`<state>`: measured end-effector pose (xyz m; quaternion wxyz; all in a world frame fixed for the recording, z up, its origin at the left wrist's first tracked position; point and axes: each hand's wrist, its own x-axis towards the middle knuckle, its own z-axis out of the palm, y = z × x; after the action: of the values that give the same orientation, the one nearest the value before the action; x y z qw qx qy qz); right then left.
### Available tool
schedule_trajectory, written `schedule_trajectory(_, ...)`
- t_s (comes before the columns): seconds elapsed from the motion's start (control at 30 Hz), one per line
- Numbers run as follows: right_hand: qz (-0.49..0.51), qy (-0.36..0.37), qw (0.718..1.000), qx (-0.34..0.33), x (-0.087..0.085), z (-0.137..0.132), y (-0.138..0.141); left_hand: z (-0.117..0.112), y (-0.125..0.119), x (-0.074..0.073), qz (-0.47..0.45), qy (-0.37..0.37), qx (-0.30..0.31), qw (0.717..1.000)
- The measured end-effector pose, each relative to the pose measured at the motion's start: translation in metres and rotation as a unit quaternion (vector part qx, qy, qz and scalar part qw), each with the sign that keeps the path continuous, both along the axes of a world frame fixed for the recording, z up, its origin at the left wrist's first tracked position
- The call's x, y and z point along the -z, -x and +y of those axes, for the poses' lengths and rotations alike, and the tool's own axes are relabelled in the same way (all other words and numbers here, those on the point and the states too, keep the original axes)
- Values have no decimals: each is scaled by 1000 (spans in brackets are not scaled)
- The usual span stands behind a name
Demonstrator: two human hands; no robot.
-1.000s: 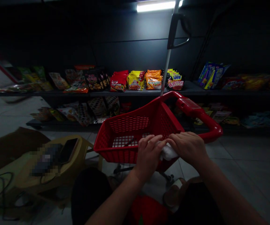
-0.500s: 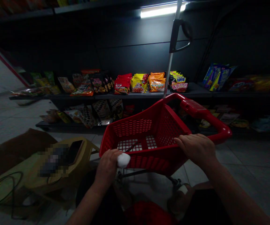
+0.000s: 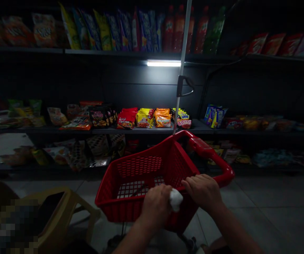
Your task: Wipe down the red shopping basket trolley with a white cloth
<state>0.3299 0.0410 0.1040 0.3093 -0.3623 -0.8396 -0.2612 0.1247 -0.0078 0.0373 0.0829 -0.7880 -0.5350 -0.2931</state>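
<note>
A red plastic shopping cart (image 3: 130,203) with a mesh basket stands before me. My left hand (image 3: 157,201) is closed over its near rim, right of the middle. A crumpled white wad (image 3: 176,200), like a cloth or tissue, sticks out at the thumb side of that hand. Close by on the right, my right hand (image 3: 203,190) has its fingers wrapped over the same rim, near the red push handle (image 3: 227,173). The basket floor shows as an open grid with a dark strip lying across it.
A tan plastic stool (image 3: 69,201) with a dark phone-like slab (image 3: 50,208) stands at lower left. Ahead are dark shelves (image 3: 141,131) with noodle packets (image 3: 163,118), snack bags and bottles (image 3: 179,30). A grey pole (image 3: 184,46) with a black grip rises behind the cart.
My left hand has slid rightward along the cart's rim with the white wad, close to my right hand. The right hand stays on the rim. The view has tilted up, showing the upper shelf.
</note>
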Motion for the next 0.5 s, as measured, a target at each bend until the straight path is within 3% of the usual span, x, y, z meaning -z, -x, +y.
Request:
schedule_trajectory(0.1,2,1,1000,-4,0,8,-11,16,-37,-17,-4,59,53,997)
schedule_trajectory(0.17,-3,-1,1000,-4,0,13,-19,20,-41,-26,-2,95,77,992)
schedule_trajectory(0.23,-10,-4,1000,-4,-1,16,-26,19,-29,-29,2,124,92,988)
schedule_trajectory(0.33,-17,-10,1000,-2,-1,16,-29,8,15,-16,-6,136,86,987)
schedule_trajectory(0.5,-22,-11,1000,-6,1,13,-20,-25,137,28,-27,23,37,999)
